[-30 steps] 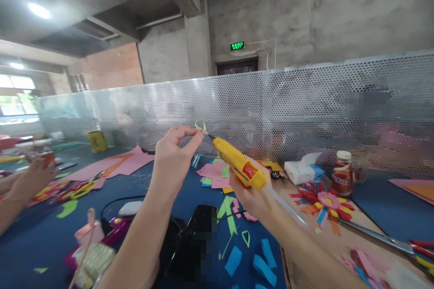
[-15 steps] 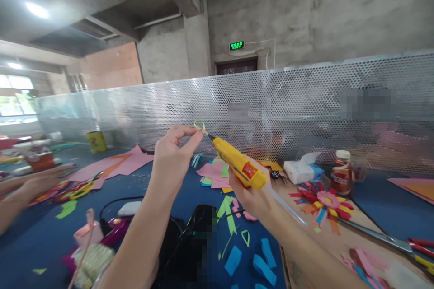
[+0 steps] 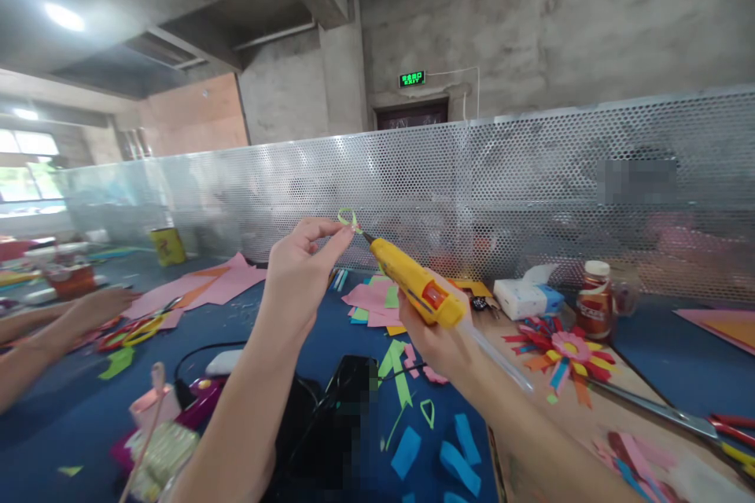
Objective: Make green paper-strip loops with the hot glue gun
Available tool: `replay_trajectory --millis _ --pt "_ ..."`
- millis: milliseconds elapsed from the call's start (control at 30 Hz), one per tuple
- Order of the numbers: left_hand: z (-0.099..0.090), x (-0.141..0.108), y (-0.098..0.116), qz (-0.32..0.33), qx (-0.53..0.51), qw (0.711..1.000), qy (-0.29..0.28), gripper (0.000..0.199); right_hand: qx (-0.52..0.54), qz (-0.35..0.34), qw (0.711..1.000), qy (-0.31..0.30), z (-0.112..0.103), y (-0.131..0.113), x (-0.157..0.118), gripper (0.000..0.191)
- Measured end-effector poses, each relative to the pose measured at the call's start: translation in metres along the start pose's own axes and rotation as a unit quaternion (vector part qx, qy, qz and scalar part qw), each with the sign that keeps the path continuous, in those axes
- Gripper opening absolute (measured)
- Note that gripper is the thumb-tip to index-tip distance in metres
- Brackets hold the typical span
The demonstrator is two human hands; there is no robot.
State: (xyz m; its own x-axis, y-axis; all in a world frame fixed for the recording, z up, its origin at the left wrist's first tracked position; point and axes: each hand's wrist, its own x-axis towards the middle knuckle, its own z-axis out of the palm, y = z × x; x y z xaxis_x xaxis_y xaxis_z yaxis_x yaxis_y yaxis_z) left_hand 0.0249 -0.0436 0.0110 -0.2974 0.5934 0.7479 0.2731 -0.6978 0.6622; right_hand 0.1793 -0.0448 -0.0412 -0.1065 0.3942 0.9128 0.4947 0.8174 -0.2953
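My left hand [image 3: 310, 255] pinches a small loop of light green paper [image 3: 348, 214] between thumb and forefinger, raised above the table. Wrapped in my right hand [image 3: 436, 326] is a yellow glue gun [image 3: 413, 279] with a clear glue stick out of its back end. The gun's dark nozzle points at the lower end of the loop, at my left fingertips; whether it touches is too small to tell. Below lie blue paper strips [image 3: 460, 468], a green paper ring [image 3: 428, 413] and a stack of pink sheets [image 3: 374, 302].
A perforated metal panel [image 3: 283, 196] stands behind the blue table [image 3: 236, 322]. At right are a paper flower [image 3: 569, 346], tissues [image 3: 524, 297], a brown jar [image 3: 594, 302] and long scissors [image 3: 654, 409]. Another person's hands [image 3: 106, 306] are at left, near yellow-handled scissors [image 3: 145, 330].
The other person's hand at the left has moved a little to the right, over the pink paper's edge. My hands, the loop and the glue gun are almost unmoved.
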Motion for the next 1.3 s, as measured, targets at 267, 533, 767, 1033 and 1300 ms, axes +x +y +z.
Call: replay_trajectory --millis 267,533,767,1033,1300 --pt "-0.001 0.001 0.0 -0.004 -0.006 1.0 -0.001 0.012 0.028 0.035 0.999 0.013 -0.004 -0.004 0.003 0.019" --pt "-0.001 0.001 -0.002 0.004 0.021 1.0 0.007 0.012 0.04 0.021 0.999 -0.002 -0.002 -0.003 0.0 0.019" --pt "-0.003 0.0 0.001 -0.003 0.007 1.0 -0.002 0.014 0.052 0.033 0.998 0.008 -0.001 0.004 -0.001 0.009" --pt "-0.001 0.001 0.0 -0.002 0.012 1.0 0.001 0.013 0.039 0.02 0.999 0.005 -0.005 -0.001 0.003 0.012" --pt "-0.014 0.008 0.0 -0.008 -0.035 0.998 0.048 0.013 0.027 0.006 1.0 0.01 -0.006 0.009 0.004 0.008"
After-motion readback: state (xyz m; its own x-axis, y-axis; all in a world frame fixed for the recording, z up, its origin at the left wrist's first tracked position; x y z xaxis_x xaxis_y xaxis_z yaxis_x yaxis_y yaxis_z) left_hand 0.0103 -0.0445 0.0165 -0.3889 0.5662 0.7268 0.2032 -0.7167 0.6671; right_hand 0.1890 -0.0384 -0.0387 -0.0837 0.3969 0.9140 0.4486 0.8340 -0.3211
